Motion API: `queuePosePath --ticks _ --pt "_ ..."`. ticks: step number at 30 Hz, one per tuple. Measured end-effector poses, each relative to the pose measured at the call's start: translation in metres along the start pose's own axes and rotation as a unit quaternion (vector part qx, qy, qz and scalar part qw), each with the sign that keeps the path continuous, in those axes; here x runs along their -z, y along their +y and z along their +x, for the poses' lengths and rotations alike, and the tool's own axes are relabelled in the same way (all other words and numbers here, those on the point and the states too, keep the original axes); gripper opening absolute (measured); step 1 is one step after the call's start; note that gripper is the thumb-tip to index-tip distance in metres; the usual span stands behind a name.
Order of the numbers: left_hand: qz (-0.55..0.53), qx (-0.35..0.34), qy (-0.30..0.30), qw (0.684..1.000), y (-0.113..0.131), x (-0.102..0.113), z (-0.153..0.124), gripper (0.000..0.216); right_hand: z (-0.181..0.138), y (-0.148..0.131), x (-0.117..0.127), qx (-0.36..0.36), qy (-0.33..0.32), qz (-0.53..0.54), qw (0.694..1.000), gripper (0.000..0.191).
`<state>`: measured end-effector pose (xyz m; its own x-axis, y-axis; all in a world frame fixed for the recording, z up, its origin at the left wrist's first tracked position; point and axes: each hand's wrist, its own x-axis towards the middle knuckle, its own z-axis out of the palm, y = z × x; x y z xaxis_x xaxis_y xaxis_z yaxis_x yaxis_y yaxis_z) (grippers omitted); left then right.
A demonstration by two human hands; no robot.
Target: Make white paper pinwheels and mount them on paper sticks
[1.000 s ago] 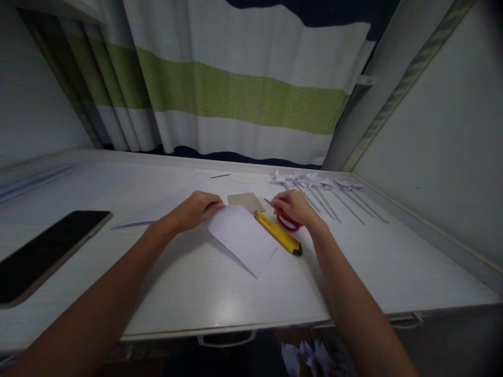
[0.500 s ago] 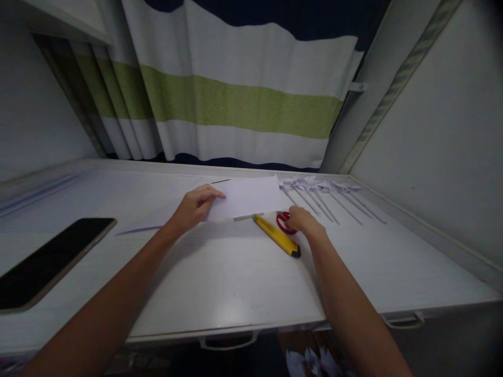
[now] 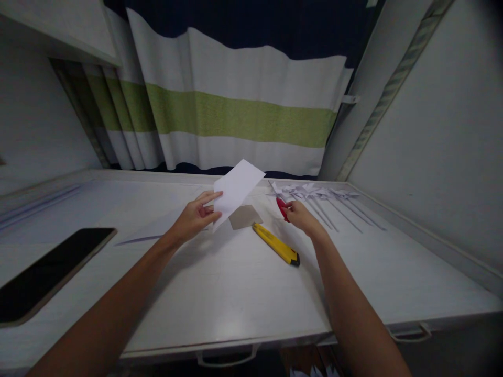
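White desk (image 3: 236, 293): L hand (image 3: 194, 217) grip pinches paper (image 3: 237, 188); R hand (image 3: 301, 215) grip clamped on red scissors (image 3: 281, 206), handles half hidden

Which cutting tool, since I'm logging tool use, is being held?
The red-handled scissors, in the right hand; the yellow utility knife lies untouched on the desk, and the left hand holds a white sheet.

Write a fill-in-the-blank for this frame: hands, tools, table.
1. The left hand holds up a paper sheet coloured ____.
2. The scissors in the right hand have ____ handles.
3. The utility knife lying on the table between the hands is ____.
4. The black phone lies on the table's ____ side.
Missing words: white; red; yellow; left.
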<state>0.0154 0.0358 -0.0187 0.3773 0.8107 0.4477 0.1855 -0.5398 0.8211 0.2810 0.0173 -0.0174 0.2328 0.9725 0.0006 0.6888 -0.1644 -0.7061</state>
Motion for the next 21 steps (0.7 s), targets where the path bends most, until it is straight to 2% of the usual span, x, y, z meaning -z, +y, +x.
queuePosePath --ticks 5,7,10,12,14,17,21 --pt "-0.046 0.025 0.000 0.999 -0.003 -0.002 0.000 0.064 -0.010 -0.017 -0.009 0.082 -0.062 0.187 0.977 0.016" --pt "-0.032 0.021 0.017 0.999 -0.001 -0.001 0.000 0.057 -0.015 -0.021 -0.012 0.094 -0.100 0.243 0.960 0.020" --pt "0.014 0.016 0.085 0.996 0.003 0.001 0.001 0.037 -0.023 -0.025 -0.018 0.086 -0.188 0.331 0.921 0.029" --pt "0.027 0.015 0.127 0.991 0.004 0.003 0.001 0.032 -0.030 -0.031 -0.025 0.096 -0.225 0.351 0.904 0.031" --pt "0.017 0.013 0.140 0.990 0.002 0.004 0.002 0.032 -0.037 -0.037 -0.033 0.129 -0.230 0.354 0.897 0.028" --pt "-0.004 -0.003 0.135 0.991 -0.001 0.005 0.003 0.036 -0.047 -0.046 -0.043 0.177 -0.236 0.356 0.887 0.025" --pt "0.021 -0.022 0.105 0.994 -0.003 0.006 0.002 0.048 -0.051 -0.052 -0.049 0.180 -0.228 0.337 0.895 0.028"
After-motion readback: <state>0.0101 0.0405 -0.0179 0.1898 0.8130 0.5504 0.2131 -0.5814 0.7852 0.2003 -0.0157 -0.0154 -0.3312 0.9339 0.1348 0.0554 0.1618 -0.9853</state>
